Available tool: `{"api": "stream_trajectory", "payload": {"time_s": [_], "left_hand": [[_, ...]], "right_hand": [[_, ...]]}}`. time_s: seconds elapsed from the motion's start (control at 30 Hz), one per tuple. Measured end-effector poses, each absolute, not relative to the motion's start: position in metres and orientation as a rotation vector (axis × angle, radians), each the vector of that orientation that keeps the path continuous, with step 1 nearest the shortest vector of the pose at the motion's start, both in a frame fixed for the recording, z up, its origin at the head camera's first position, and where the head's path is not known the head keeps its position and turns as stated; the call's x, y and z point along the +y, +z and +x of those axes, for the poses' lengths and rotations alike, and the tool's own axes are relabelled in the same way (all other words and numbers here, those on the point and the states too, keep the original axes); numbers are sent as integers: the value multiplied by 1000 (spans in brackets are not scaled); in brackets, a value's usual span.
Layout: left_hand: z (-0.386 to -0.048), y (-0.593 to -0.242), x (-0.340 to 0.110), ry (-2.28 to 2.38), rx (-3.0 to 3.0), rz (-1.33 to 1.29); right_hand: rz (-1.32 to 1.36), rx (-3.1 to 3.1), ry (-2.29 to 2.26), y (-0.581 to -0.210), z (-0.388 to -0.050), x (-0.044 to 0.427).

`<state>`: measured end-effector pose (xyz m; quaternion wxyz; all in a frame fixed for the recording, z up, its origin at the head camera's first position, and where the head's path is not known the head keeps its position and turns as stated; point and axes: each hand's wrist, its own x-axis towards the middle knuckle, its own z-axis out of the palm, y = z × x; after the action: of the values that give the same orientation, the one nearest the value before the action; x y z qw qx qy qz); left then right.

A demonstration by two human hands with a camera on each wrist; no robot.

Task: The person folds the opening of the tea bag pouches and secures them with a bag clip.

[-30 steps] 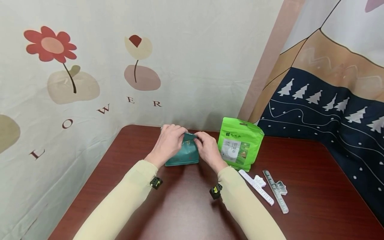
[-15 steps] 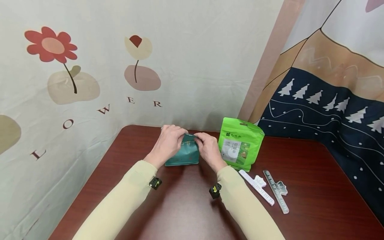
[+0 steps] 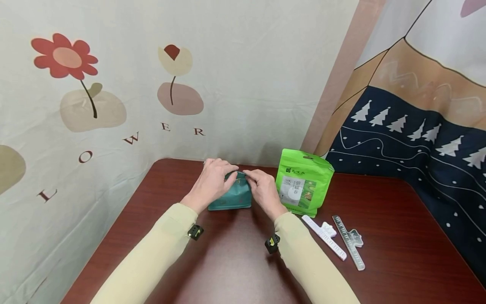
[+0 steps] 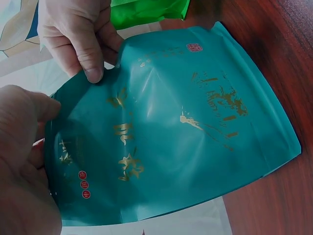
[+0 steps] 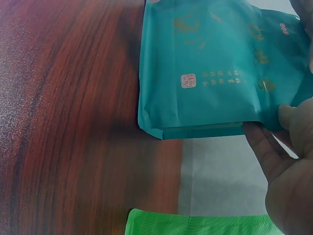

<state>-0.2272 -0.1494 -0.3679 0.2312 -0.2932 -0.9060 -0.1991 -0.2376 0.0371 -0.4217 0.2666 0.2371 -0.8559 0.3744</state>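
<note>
A teal tea pouch (image 3: 234, 195) with gold print stands on the table between the hands. In the head view my left hand (image 3: 212, 185) is at the left of its top edge, thumb lying over the front. My right hand (image 3: 263, 190) pinches the right end of that edge. The left wrist view shows the upper part of the pouch (image 4: 176, 122) bent along a crease, with my right thumb pressing on it. From the right wrist, right fingers (image 5: 261, 147) sit behind the pouch and the thumb in front. Some left fingers are hidden behind the pouch.
A bright green tea pouch (image 3: 303, 181) stands upright just right of my right hand. Nearer lie a white long clip (image 3: 325, 237) and a clear long clip (image 3: 349, 242) with piano-key markings. A printed cloth (image 3: 243, 84) hangs behind the table (image 3: 235, 261).
The teal pouch's top edge has sunk lower and forward. My left thumb has spread away from the fingers, and the right fingertips have shifted slightly left.
</note>
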Motion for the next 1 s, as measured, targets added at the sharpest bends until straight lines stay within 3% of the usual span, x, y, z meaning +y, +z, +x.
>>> {"api": "stream_trajectory", "payload": {"time_s": [1.0], "left_hand": [[-225,-368,-149,-455,-2505,-834]], "right_hand": [[687,-2433,1152,-420,-233,44]]}}
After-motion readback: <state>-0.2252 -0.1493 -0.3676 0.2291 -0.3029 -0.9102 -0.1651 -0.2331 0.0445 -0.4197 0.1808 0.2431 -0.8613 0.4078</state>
